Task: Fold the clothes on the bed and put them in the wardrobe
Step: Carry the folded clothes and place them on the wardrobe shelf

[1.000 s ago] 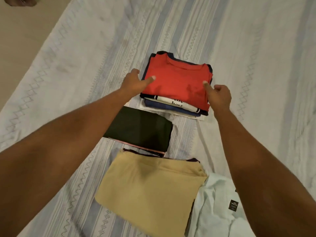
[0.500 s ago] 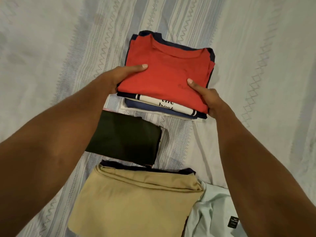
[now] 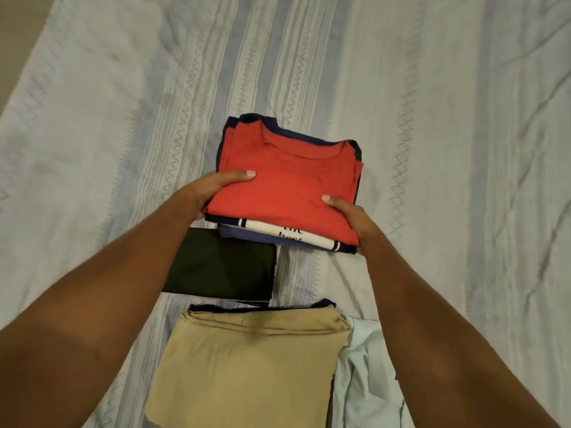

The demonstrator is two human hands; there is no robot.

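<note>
- The left hand (image 3: 213, 188) grips the left edge of the stack of folded clothes (image 3: 346, 193), thumb flat across the top and the fingers curled out of sight beneath
- The right hand (image 3: 352, 217) clamps the stack's near right corner the same way, thumb on top and fingers hidden under it
- Between the two thumbs lies the red T-shirt (image 3: 290, 180), the top layer of the stack
- Just under the thumbs, at the near edge, show a white shirt with black lettering (image 3: 287, 234) and a navy layer (image 3: 247, 237)
- Whether the stack is clear of the striped bedsheet (image 3: 432, 118) cannot be told
- Just nearer than the left hand lies a dark folded garment (image 3: 222, 270)
- Nearer again, between the forearms, sits a tan folded garment (image 3: 247, 366)
- A pale blue garment (image 3: 364, 381) lies rumpled beneath the right forearm, touching the tan one
</note>
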